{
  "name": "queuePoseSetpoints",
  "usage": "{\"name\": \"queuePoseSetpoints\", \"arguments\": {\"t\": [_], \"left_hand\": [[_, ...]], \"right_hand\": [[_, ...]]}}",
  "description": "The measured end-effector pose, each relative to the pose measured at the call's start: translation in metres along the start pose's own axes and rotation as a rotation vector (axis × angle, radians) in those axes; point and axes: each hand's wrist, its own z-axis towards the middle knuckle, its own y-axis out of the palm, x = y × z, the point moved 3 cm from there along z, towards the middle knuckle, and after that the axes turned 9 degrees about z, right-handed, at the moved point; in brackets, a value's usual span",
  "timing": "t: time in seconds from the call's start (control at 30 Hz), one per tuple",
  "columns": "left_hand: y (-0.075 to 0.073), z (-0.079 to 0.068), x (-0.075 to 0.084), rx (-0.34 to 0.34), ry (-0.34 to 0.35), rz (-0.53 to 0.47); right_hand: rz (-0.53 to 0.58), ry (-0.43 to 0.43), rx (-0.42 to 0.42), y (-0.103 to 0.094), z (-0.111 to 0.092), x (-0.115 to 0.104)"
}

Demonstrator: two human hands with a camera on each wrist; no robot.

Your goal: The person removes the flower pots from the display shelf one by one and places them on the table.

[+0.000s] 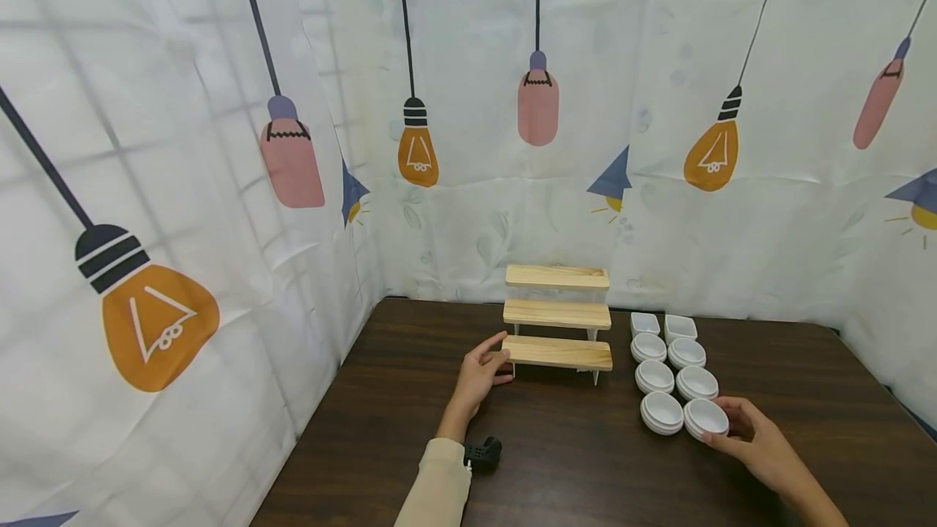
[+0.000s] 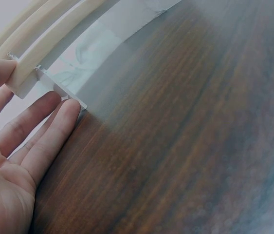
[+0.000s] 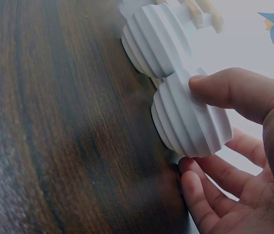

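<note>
A three-tier wooden display stand (image 1: pixel 558 314) with clear supports stands near the back of the table. My left hand (image 1: pixel 479 376) holds the left end of its lowest step, thumb against the wood. In the left wrist view, the other fingers (image 2: pixel 54 141) reach beside the clear leg (image 2: pixel 61 87). To the right are two columns of small white dishes, round bowls in front and square ones behind. My right hand (image 1: pixel 761 442) grips the nearest right-hand stack of bowls (image 1: pixel 706 416), with thumb (image 3: pixel 224 87) on the rim and fingers around the far side. A neighbouring stack (image 3: pixel 151 41) adjoins it.
Two square white dishes (image 1: pixel 680 327) sit at the back of the columns. Another bowl stack (image 1: pixel 662 411) is left of the gripped one. The dark wooden table (image 1: pixel 571 470) backs onto a white curtain (image 1: pixel 468 234) printed with lamps. A black band circles my left wrist.
</note>
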Motion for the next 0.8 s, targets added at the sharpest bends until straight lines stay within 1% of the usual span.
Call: {"name": "queuePoseSetpoints", "arguments": {"t": [0.33,0.57,0.73,0.8], "left_hand": [[-0.002,0.000,0.002,-0.003,0.011,-0.006],[-0.004,0.000,0.003,0.023,0.008,-0.021],[-0.007,-0.001,0.002,0.041,0.004,-0.033],[-0.008,-0.002,0.002,0.061,0.004,-0.020]], "right_hand": [[0.025,-0.041,0.022,0.002,0.001,0.000],[0.044,-0.103,0.035,0.002,0.002,-0.003],[0.014,-0.148,0.087,0.000,0.000,-0.008],[-0.006,-0.165,0.118,-0.002,0.000,-0.011]]}}
